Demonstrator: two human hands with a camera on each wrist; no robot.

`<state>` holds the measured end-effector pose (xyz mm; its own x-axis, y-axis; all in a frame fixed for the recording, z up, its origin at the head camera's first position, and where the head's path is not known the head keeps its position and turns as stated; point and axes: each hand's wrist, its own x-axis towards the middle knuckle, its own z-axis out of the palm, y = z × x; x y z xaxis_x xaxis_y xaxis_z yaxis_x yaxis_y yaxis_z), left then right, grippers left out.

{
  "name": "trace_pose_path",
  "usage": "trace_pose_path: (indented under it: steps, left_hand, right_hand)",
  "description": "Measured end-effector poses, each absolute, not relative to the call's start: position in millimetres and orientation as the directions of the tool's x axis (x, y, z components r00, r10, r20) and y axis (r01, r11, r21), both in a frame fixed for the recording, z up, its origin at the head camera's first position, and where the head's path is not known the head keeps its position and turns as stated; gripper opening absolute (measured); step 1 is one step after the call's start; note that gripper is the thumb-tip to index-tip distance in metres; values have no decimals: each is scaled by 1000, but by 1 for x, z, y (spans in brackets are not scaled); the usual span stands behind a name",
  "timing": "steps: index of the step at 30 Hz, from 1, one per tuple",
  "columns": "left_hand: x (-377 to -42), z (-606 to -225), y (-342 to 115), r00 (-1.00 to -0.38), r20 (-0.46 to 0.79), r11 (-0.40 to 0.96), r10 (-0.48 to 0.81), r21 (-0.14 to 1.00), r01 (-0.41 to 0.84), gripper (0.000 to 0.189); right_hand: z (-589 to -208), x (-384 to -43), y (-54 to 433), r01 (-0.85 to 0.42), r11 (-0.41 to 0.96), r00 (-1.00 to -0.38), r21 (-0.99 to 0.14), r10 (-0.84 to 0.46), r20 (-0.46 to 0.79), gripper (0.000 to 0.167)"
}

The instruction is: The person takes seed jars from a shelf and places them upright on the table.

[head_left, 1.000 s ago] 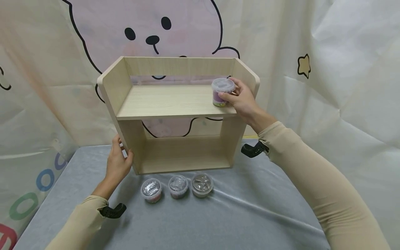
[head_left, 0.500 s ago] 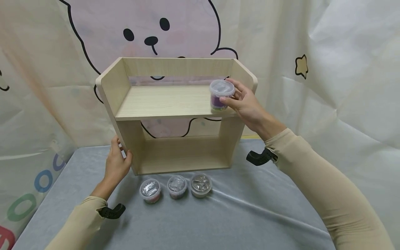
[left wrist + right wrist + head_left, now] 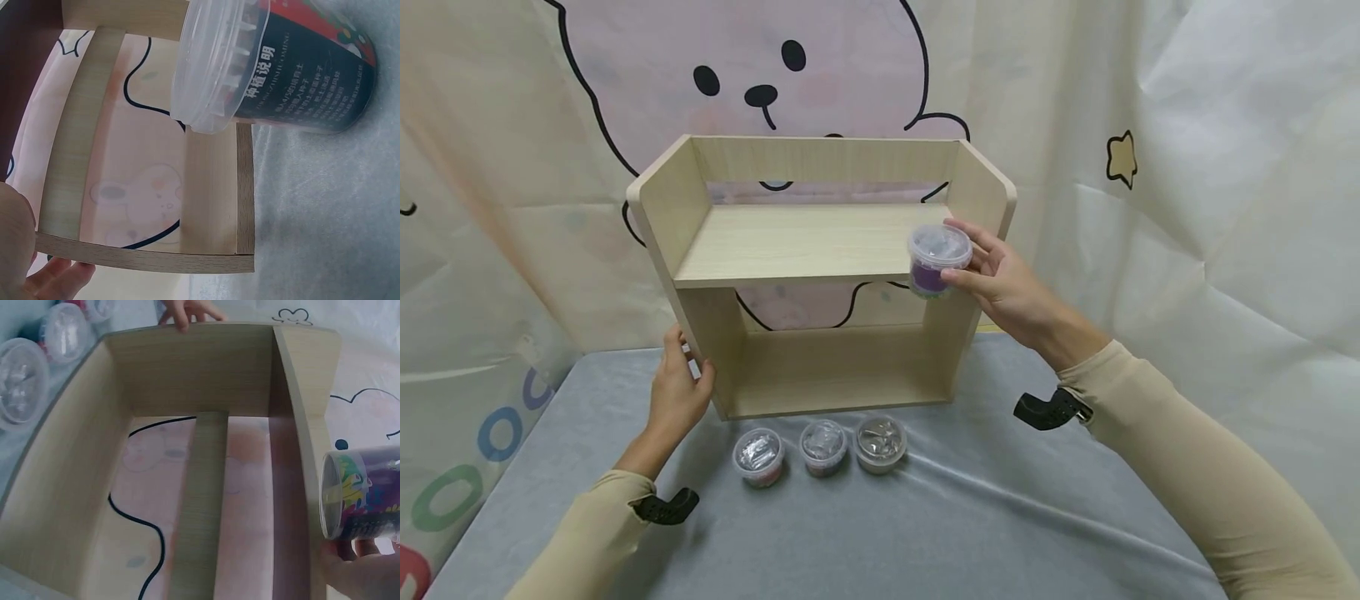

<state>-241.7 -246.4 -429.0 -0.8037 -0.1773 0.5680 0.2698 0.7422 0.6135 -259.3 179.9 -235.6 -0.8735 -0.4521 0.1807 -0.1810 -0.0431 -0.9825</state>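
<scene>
My right hand point(image 3: 1022, 296) holds a small clear plastic tub point(image 3: 931, 271) with a translucent lid and a purple label. The tub is upright, in front of the upper board's right end; in the right wrist view its patterned purple side point(image 3: 375, 487) shows. My left hand point(image 3: 676, 398) grips the left side panel of a light wooden two-tier shelf point(image 3: 790, 242), its thumb at the panel's front edge. On the cloth before the shelf stand three similar lidded tubs: left point(image 3: 758, 457), middle point(image 3: 823, 447) and right point(image 3: 880, 443). One tub point(image 3: 300, 69) fills the left wrist view's upper part, showing a dark and red label.
A grey-blue cloth point(image 3: 880, 533) covers the table. Behind the shelf hangs a pale curtain point(image 3: 1060, 100) printed with a bear and a star. The shelf has a lower compartment point(image 3: 842, 367) with an open back.
My right hand has brought the purple tub down and forward from the upper board to in front of its edge. The left hand keeps its grip; the three tubs have stayed put.
</scene>
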Motion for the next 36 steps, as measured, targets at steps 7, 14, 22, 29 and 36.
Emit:
trace_pose_path:
  steps: [7, 14, 22, 29, 36]
  left_hand:
    - [-242, -428, -247, -804, 568, 743, -177, 612, 269, 63]
    - [-246, -429, -245, -807, 569, 747, -157, 604, 280, 63]
    - [-245, -427, -245, -805, 569, 744, -167, 608, 276, 62]
    - [-244, -429, -246, -810, 562, 742, -167, 612, 272, 62]
    - [-244, -430, -247, -800, 576, 738, -169, 612, 285, 62]
  right_hand:
    - [-256, -256, 193, -202, -12, -846, -979, -503, 180, 71]
    - [-285, -251, 210, -210, -3, -833, -978, -523, 180, 71]
    - [-311, -249, 216, -196, -37, -807, -980, -561, 183, 69]
    - [-336, -248, 221, -139, -11, -820, -990, -559, 121, 73]
    - [-371, -249, 226, -119, 29, -846, -992, -526, 87, 76]
